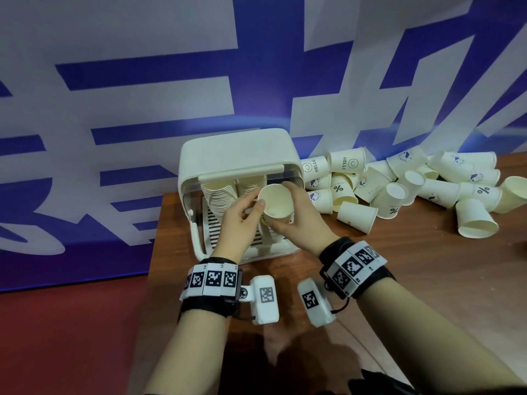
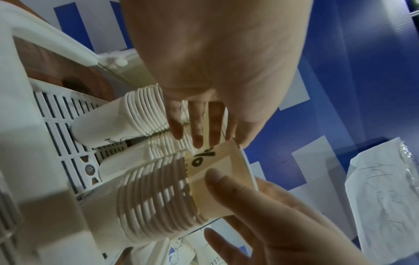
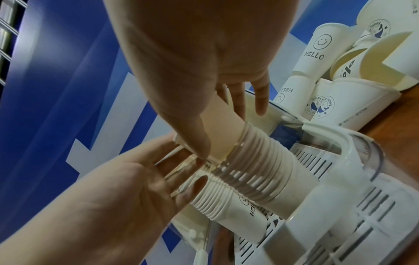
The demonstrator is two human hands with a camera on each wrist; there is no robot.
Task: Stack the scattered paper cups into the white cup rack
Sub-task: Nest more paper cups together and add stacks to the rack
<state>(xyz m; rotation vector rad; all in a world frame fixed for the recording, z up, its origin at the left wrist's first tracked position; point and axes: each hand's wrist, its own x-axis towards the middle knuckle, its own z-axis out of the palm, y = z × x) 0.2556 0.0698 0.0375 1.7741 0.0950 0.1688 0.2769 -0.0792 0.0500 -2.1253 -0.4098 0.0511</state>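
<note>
The white cup rack (image 1: 236, 155) stands on the wooden table with several nested cup stacks inside. Both hands hold one paper cup (image 1: 275, 202) marked "%" on top of the right-hand stack (image 2: 154, 200), its base entering that stack. My left hand (image 1: 255, 201) pinches the cup's left rim, thumb on the rim and straight fingers (image 2: 197, 125) along the wall. My right hand (image 1: 288, 206) grips the cup from the right, with its thumb (image 2: 226, 186) on the wall and its fingers round the far side. The same cup (image 3: 222, 132) shows in the right wrist view above the ribbed stack (image 3: 260, 170).
A heap of loose paper cups (image 1: 399, 189) lies on the table (image 1: 370, 280) right of the rack, some printed "HELLO" (image 3: 317, 44). Two more stacks (image 1: 219, 195) fill the rack's left and middle slots. A blue and white banner hangs behind. The table's left edge runs just beside the rack.
</note>
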